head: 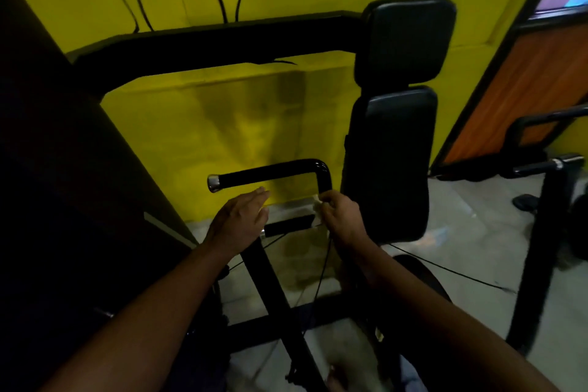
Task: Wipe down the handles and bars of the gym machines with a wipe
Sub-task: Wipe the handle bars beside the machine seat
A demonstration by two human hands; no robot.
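The person's right hand (pixel 342 216) pinches a small white wipe (pixel 317 206) in curled fingers, pressing it to the upright part of a black bent handle (pixel 273 171), just below the bend. The handle's level part runs left from that bend to a chrome end cap (pixel 213 183). The left hand (pixel 240 221) hovers below the level part with its fingers straight and together, holding nothing. Whether its fingertips touch the bar cannot be told.

A second, shorter handle (pixel 290 226) lies lower and nearer, between the two hands, its left end partly hidden behind the left hand. Right of the right hand, and close to it, stands the machine's long black back pad (pixel 388 165), with a squarer head pad (pixel 409 41) above it. A thick black frame arm (pixel 222 41) crosses overhead from the head pad to the left. A tall dark housing (pixel 63 169) fills the left side (too dark to read any detail).

Thin black cables (pixel 445 271) run across the pale floor (pixel 471 232) under the right forearm. Behind everything is a yellow wall (pixel 222 124). On the far right stand an orange door (pixel 525 89) and another machine's handle (pixel 541 165).
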